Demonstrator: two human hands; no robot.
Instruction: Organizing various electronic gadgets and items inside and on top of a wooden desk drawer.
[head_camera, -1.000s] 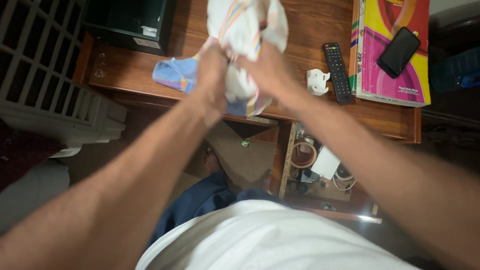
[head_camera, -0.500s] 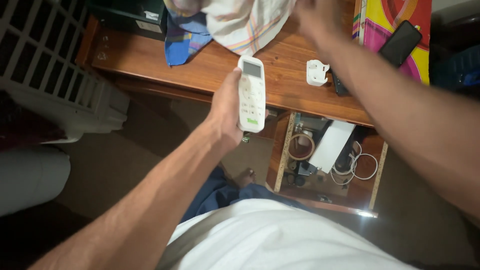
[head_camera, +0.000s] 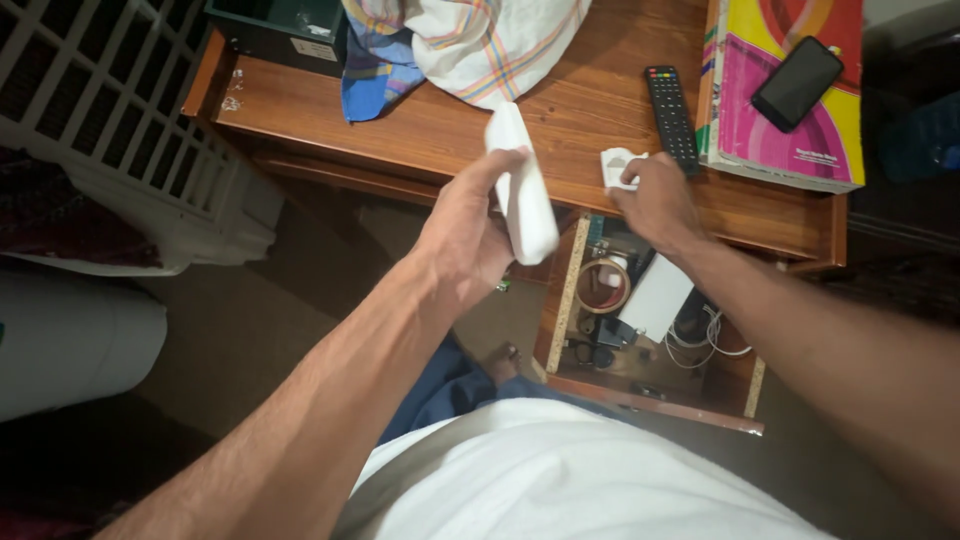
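Just above the front edge of the wooden desk (head_camera: 420, 125), the left hand (head_camera: 462, 228) holds a white remote control (head_camera: 522, 185), fingers wrapped round its lower half with the thumb along the side. It looks light, stiff and smooth-cased, so a grip round the middle would probably be steadiest. The right hand (head_camera: 655, 195) rests on the desk with its fingertips pinching a small white plug-like piece (head_camera: 615, 165); how firmly cannot be told. That piece seems hard and light, easy to nip by its edges. Just right of it on the desk lies a black remote (head_camera: 671, 115), then a bright pink book (head_camera: 775, 125) carrying a dark phone (head_camera: 797, 83). Toward the desk's back sits a crumpled striped cloth (head_camera: 495, 40). Below the desk's front, an open drawer (head_camera: 560, 290) shows a tape roll (head_camera: 603, 285) and cables.
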